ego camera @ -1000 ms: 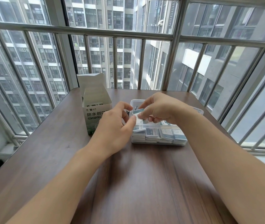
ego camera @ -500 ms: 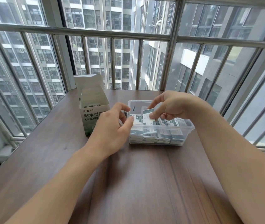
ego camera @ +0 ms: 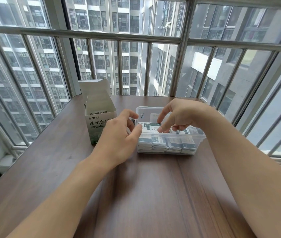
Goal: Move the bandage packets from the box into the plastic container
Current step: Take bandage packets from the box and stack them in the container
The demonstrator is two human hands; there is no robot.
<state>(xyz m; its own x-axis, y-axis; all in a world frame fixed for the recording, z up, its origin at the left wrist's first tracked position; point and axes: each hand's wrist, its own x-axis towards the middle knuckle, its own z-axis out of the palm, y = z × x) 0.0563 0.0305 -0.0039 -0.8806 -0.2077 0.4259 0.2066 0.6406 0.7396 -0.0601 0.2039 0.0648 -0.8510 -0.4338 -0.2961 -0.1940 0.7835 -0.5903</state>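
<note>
The room is a glazed balcony corner: steel window bars [ego camera: 182,54] run round two sides, with tower blocks close outside. I am seated at a dark wood-grain table [ego camera: 153,194] pushed into that corner; what shows of its near surface carries only my forearms.

The clear plastic container [ego camera: 199,137] stands on the table right of centre. Through its near wall I see bandage packets [ego camera: 158,142] stacked in several rows and reaching close to the rim, so I judge the transfer well advanced. The white cardboard box [ego camera: 100,121] stands upright just left of the container, flaps open. A few packet tops appear to show inside it, so some probably remain to move; the count I cannot tell.

My right hand [ego camera: 179,115] hovers over the container's left part, fingers loosely curled, with thumb and forefinger tips on or at the topmost packet; whether it pinches or merely presses I cannot tell. My left hand [ego camera: 119,134] sits at the container's left wall, fingers curled, thumb tip against the rim; it appears to hold nothing
</note>
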